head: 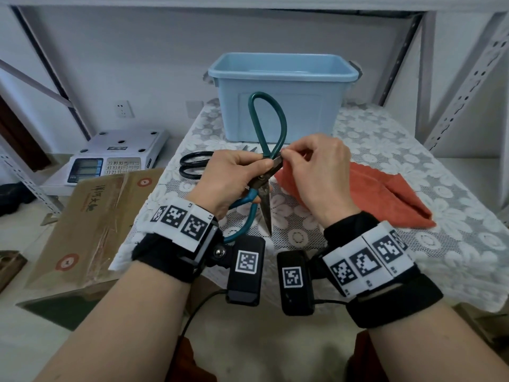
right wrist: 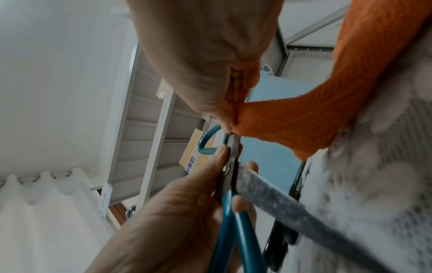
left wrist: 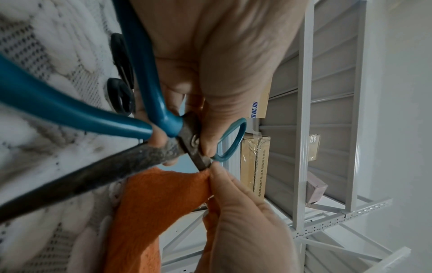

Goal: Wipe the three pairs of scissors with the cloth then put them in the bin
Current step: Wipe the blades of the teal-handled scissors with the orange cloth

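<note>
Table (head: pixel 399 150), covered in white lace with a flower pattern: the surface under both hands. Blue bin (head: pixel 281 97): stands on the table beyond the fingertips, upright and open-topped; its contents cannot be seen from the head view.

Orange cloth (head: pixel 380 194): lies on the table to the right of the right hand's fingers, with one corner lifted. Right hand (head: pixel 321 172): thumb and forefinger curled together, pinching that lifted corner of the cloth against the upper blade tip of the teal scissors; in the left wrist view the pinching fingertips (left wrist: pixel 216 172) meet the metal directly.

Teal scissors (head: pixel 264 166): held above the table and spread wide open. One handle loop rises beyond the fingers toward the bin; the other handle passes down under the left palm toward the wrist. One dark blade points down and toward the person, its tip near the lace; whether it touches cannot be told. The second blade ends at the right fingertips. Left hand (head: pixel 234 175): fingers and thumb curled round the scissors at the pivot, the thumb beside the rivet.

Black scissors (head: pixel 192 162): lie flat on the table just beyond the left hand's knuckles, handles to the left, partly hidden by that hand. A third pair cannot be made out for certain.
</note>
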